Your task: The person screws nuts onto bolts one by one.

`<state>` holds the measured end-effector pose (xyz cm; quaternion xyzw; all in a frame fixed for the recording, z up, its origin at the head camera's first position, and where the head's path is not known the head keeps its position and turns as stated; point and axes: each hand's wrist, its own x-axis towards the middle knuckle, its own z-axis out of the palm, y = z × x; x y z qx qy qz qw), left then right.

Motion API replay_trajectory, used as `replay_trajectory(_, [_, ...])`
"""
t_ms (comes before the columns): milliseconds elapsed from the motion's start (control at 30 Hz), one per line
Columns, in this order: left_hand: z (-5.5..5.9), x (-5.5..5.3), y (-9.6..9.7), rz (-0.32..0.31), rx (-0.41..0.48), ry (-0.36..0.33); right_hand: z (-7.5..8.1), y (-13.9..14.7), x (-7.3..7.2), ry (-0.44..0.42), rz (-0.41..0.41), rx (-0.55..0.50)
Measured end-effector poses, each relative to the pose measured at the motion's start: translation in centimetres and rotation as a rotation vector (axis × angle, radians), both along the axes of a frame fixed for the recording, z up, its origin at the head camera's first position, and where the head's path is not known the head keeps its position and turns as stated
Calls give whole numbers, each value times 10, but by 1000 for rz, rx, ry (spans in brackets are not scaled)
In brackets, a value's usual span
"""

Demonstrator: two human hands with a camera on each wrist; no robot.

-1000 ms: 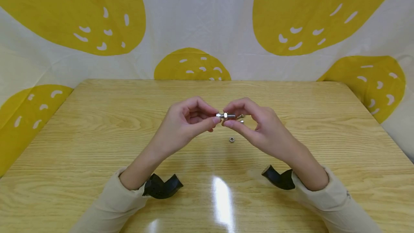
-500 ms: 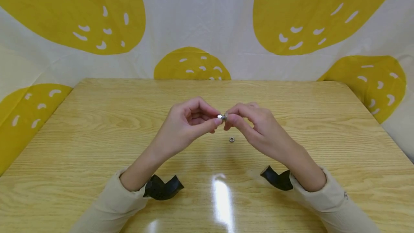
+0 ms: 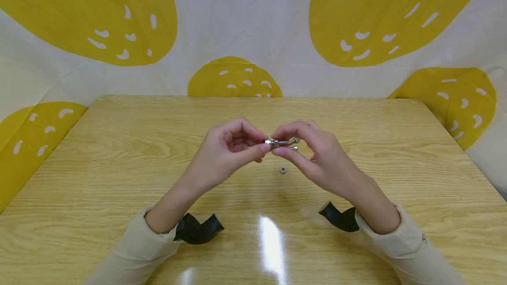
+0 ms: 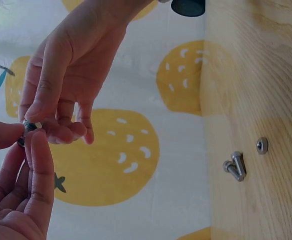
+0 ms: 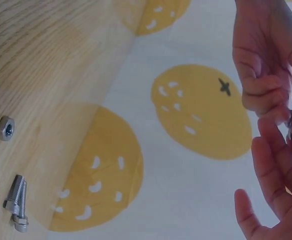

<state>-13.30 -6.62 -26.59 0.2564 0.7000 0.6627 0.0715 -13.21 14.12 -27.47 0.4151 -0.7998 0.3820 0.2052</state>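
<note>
In the head view, my left hand [image 3: 231, 148] pinches the head end of a silver bolt [image 3: 283, 143] between thumb and index finger. The bolt lies level above the table, its threaded end toward the right. A hex nut [image 3: 276, 143] sits around its shank, near the head. Thumb and index fingertip of my right hand [image 3: 317, 148] are at either side of that nut. The left wrist view has the bolt [image 4: 29, 126] mostly hidden among the fingertips. In the right wrist view, fingers cover most of it at the right edge.
A loose nut [image 3: 283, 170] lies on the wooden table [image 3: 138, 153], below the hands. Two more bolts [image 5: 16, 200] lie against each other beside it. A patterned cloth [image 3: 245, 21] hangs behind the table. Black curved pieces [image 3: 202, 228] stick out at both cuffs.
The right fingers closed over the nut and bolt end half a second ago, then spread back to either side of the nut. The nut looks slightly turned; the left hand stays nearly still.
</note>
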Motion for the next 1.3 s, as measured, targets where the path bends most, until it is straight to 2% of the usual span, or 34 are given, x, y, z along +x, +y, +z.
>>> replay_trajectory(300, [-1, 0, 1, -6, 3, -2, -2, -2, 1, -34, -48, 38])
replay_trajectory(533, [1, 2, 2, -3, 2, 2, -3, -4, -1, -14, -74, 45])
replay_trajectory(633, [1, 2, 3, -5, 6, 6, -1, -2, 0, -41, -85, 53])
replay_trajectory(767, [1, 2, 2, 2, 3, 7, 2, 2, 2, -65, -69, 32])
replay_trajectory(1000, [0, 1, 1, 1, -7, 11, 3, 1, 0, 20, 3, 14])
replay_trajectory(1300, [-1, 0, 2, -3, 1, 4, 0, -1, -1, 23, 16, 4])
